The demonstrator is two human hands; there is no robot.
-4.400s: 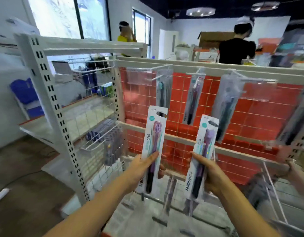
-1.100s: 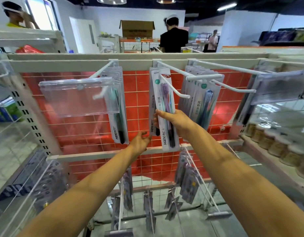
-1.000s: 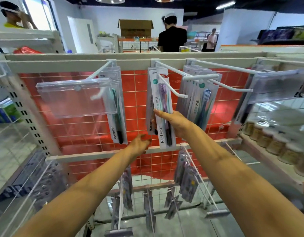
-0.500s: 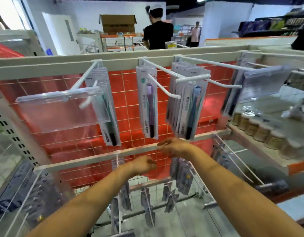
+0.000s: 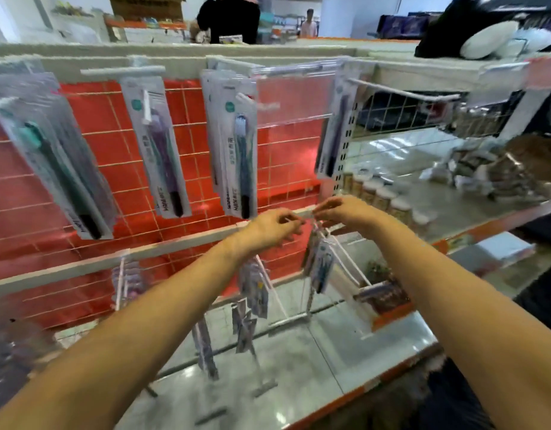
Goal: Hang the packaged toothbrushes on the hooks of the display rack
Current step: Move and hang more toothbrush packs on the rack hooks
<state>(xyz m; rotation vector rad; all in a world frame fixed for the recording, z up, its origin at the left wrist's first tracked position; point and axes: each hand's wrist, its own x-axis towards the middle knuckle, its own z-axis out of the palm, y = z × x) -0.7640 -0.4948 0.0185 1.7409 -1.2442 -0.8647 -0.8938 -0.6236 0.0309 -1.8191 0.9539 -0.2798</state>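
Head view: both hands are seen at the rack's lower crossbar. The left hand and right hand have curled fingers that meet over something small at the bar; what is pinched cannot be told through the blur. Packs hang from the upper hooks, with more packs just below the hands. A pack is judged light, its card stiff but bendable and its blister slick; it is best taken by the card edges near the top hole.
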